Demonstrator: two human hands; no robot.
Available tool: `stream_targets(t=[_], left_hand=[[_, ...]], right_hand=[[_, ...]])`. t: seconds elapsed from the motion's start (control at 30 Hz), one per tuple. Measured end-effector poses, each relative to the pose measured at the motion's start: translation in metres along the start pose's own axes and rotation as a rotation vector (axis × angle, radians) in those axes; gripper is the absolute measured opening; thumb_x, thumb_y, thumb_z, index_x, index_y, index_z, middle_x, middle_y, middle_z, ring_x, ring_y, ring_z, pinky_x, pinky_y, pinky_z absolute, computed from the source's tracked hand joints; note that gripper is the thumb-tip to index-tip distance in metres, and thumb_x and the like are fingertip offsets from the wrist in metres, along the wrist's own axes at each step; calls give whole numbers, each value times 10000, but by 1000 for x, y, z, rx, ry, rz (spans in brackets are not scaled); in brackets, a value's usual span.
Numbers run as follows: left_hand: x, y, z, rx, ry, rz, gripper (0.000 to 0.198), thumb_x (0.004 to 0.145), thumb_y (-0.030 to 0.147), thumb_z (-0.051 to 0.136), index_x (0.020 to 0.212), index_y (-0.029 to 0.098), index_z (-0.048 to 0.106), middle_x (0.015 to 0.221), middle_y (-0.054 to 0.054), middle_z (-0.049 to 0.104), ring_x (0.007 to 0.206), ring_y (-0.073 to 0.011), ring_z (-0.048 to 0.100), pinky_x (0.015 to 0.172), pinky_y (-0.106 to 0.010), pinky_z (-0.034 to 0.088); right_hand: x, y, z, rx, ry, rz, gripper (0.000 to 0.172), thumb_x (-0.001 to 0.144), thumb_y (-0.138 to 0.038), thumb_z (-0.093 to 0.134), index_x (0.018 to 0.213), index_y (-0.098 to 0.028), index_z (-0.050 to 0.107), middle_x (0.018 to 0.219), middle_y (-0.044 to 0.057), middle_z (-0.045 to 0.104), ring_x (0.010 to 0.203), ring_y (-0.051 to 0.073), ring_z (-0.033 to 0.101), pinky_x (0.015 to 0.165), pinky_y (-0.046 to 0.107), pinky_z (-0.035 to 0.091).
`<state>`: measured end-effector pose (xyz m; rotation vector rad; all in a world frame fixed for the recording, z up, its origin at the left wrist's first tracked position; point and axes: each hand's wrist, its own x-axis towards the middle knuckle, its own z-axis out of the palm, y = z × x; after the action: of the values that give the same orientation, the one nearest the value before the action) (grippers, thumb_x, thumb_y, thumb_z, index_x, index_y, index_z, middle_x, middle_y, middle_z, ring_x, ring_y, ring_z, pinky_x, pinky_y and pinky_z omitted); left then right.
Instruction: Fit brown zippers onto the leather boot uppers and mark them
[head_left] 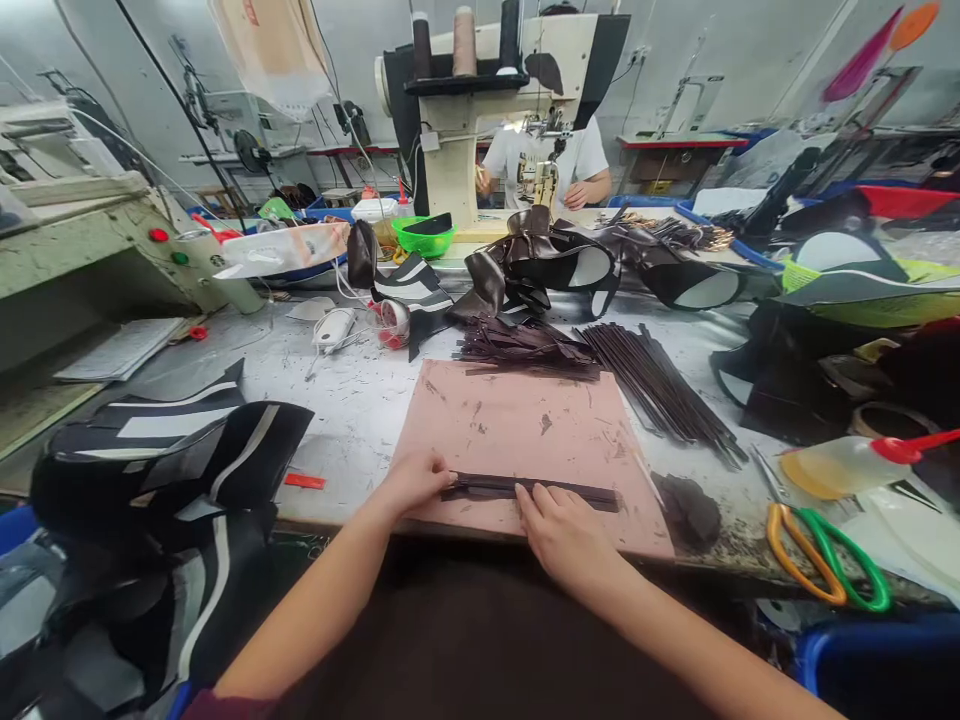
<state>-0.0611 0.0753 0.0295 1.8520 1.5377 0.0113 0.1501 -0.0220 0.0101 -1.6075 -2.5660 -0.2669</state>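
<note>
A flat bundle of dark brown strips (pixel 491 487) lies crosswise near the front edge of a pink mat (pixel 517 420). The left end of the bundle is pinched between the thumb and fingers of my left hand (pixel 415 483). My right hand (pixel 564 528) rests on the strips right of their middle, fingers stretched out and lying flat. Beyond the mat's back edge sit a heap of short dark pieces (pixel 517 345) and a fanned row of long thin strips (pixel 660 390).
Scissors with orange and green handles (pixel 814 555) and a glue bottle (pixel 825 468) lie at right, by a dark crumpled piece (pixel 686 510). Black panels (pixel 180 440) are piled at left. A sewing machine (pixel 457 150) stands behind; a person (pixel 544 160) sits beyond it.
</note>
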Motion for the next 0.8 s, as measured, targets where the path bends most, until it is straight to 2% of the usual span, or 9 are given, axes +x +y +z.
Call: stream_targets(t=[0.23, 0.4, 0.5, 0.6, 0.7, 0.73, 0.8], left_hand=[[3, -9, 6, -37, 31, 38, 157, 667, 285, 518, 561, 170, 525, 537, 31, 524, 547, -125, 496, 498, -216, 333], [-11, -18, 7, 30, 181, 38, 217, 735, 275, 503, 555, 177, 577, 585, 11, 575, 608, -139, 541, 562, -225, 374], [-34, -33, -8, 102, 397, -46, 246, 805, 272, 441, 660, 187, 620, 708, -17, 621, 705, -163, 569, 637, -248, 409], [-65, -55, -34, 188, 700, -188, 242, 838, 252, 401, 867, 155, 621, 907, -97, 620, 886, -230, 555, 779, -338, 408], [-96, -84, -63, 283, 1011, -320, 312, 828, 215, 409, 1089, 111, 544, 1205, -193, 485, 1185, -335, 360, 950, -495, 260], [-103, -95, -75, 338, 1106, -340, 335, 819, 197, 419, 1128, 125, 526, 1287, -185, 421, 1255, -346, 260, 982, -529, 192], [-116, -114, -101, 547, 1239, -308, 321, 781, 150, 453, 1078, 174, 574, 1299, -136, 439, 1293, -329, 209, 1011, -546, 128]], right_hand=[[-1, -1, 3, -1, 83, -6, 333, 777, -162, 492, 1079, -89, 611, 868, 107, 652, 763, 204, 586, 711, 314, 484], [-10, 2, 13, -7, 189, -59, 327, 824, -155, 364, 1000, -101, 636, 885, 129, 662, 790, 217, 608, 709, 333, 500], [-19, 12, 25, 23, 287, -57, 372, 856, -211, 295, 931, -126, 649, 880, 131, 656, 773, 217, 614, 664, 321, 509], [-23, 23, 37, 77, 358, -99, 385, 864, -285, 289, 917, -165, 650, 862, 103, 647, 769, 213, 614, 631, 306, 509], [-23, 29, 42, 110, 430, -177, 354, 854, -287, 313, 916, -175, 643, 843, 93, 644, 751, 212, 618, 636, 316, 508], [-21, 30, 42, 118, 454, -185, 340, 850, -276, 323, 926, -168, 637, 846, 97, 642, 737, 211, 619, 634, 322, 507], [-19, 30, 38, 145, 500, -168, 322, 840, -260, 339, 956, -155, 621, 848, 107, 639, 709, 214, 623, 619, 337, 504]])
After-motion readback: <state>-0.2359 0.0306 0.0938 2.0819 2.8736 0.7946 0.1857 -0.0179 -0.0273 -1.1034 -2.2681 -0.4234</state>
